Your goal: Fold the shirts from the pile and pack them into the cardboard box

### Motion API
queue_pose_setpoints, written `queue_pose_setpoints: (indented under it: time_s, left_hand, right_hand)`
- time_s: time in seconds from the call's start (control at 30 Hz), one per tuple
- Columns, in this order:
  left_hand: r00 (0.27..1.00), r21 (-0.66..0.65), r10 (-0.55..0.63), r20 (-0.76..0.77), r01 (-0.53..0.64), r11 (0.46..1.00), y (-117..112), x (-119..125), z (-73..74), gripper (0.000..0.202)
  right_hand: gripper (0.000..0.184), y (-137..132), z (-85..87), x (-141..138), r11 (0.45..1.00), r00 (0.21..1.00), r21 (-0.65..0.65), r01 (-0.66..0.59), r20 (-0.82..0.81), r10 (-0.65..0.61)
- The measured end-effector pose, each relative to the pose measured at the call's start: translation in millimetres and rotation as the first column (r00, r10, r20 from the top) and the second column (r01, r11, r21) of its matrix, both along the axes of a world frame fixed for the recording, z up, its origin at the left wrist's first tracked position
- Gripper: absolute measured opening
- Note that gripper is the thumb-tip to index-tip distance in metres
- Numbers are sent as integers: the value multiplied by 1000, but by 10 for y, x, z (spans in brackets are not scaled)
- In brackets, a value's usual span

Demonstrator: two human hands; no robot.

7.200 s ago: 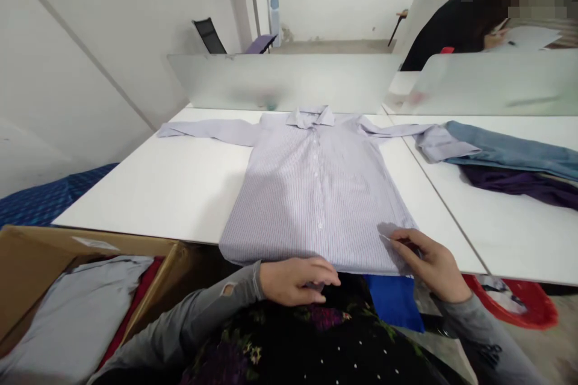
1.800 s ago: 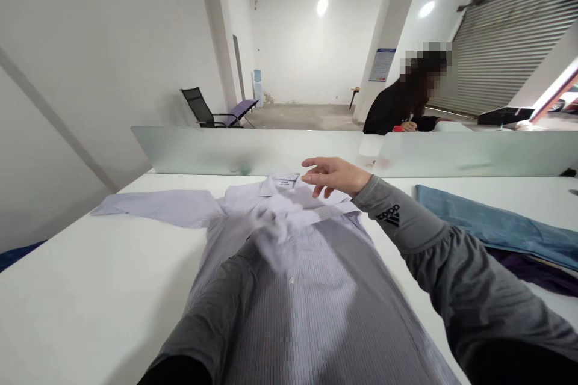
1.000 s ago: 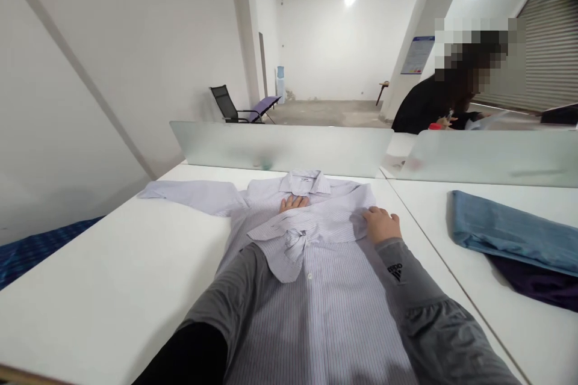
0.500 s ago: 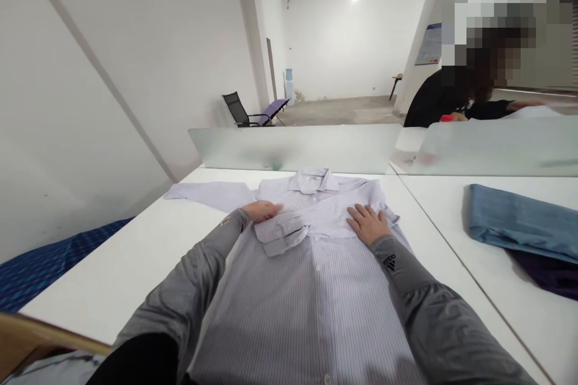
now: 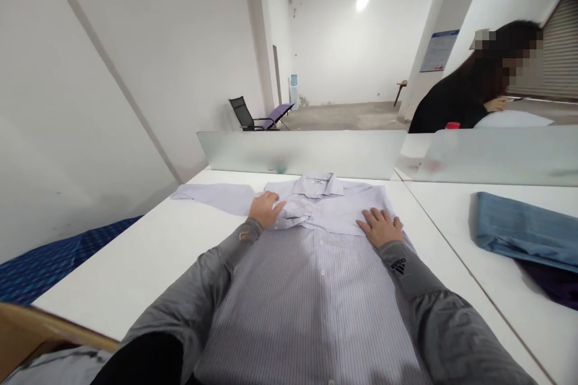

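Note:
A pale striped button-up shirt (image 5: 307, 301) lies front up, its collar at the far end. One sleeve (image 5: 334, 213) is folded across the chest from the right; the other sleeve (image 5: 212, 195) stretches out to the left. My left hand (image 5: 265, 209) rests on the cuff end of the folded sleeve, thumb and fingers apart and slightly bent, partly covering the cuff. Near the right shoulder fold, my right hand (image 5: 382, 227) lies flat with fingers spread, pressing on the fabric.
A white table (image 5: 149, 271) carries the shirt, with a frosted divider (image 5: 302, 153) behind it. Folded blue cloth (image 5: 524, 228) lies on the right over dark purple cloth (image 5: 551, 283). A co-worker (image 5: 447, 96) sits beyond the divider. A cardboard box (image 5: 49, 328) stands at lower left.
My left hand has shifted up and its fingers have opened from the cuff, which now lies higher across the chest. My right hand remains flat on the sleeve. The view has tilted slightly.

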State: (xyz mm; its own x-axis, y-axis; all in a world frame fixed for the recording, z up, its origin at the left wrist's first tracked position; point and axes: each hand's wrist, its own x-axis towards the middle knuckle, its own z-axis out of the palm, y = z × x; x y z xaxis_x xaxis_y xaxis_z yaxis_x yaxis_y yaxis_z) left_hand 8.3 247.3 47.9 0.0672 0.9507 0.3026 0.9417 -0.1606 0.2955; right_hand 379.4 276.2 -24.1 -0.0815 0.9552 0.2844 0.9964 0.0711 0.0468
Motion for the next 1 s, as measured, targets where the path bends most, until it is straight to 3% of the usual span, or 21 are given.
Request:
queue_pose_setpoints:
  time_s: [0.07, 0.13, 0.23, 0.33, 0.5, 0.77, 1.0]
  left_hand:
    - [981, 16, -194, -13, 194, 981, -198, 68, -154, 36]
    - [957, 30, -287, 35, 286, 958, -338, 82, -299, 39]
    - [974, 1, -157, 165, 159, 987, -381, 12, -428, 27]
    - [980, -59, -71, 188, 84, 995, -316, -82, -438, 33]
    - [998, -186, -20, 63, 32, 982, -285, -121, -362, 26]
    - [992, -319, 26, -125, -65, 946, -270, -33, -336, 49]
    - [959, -242, 228, -166, -264, 934, -310, -90, -271, 43]
  right_hand:
    - [53, 7, -6, 0, 1000, 1000, 0, -3, 1, 3]
    - [53, 15, -14, 0, 1000, 1000, 1, -7, -2, 7]
    - [53, 25, -26, 4, 1000, 1000, 4, -8, -5, 8]
    - [52, 31, -33, 9, 1000, 1000, 15, -16, -1, 16]
    - [51, 34, -30, 15, 999, 1000, 26, -27, 2, 27]
    - [52, 36, -23, 12, 1000, 1000, 16, -25, -8, 25]
    - [51, 21, 3, 3, 1000, 1000, 10, -14, -13, 14]
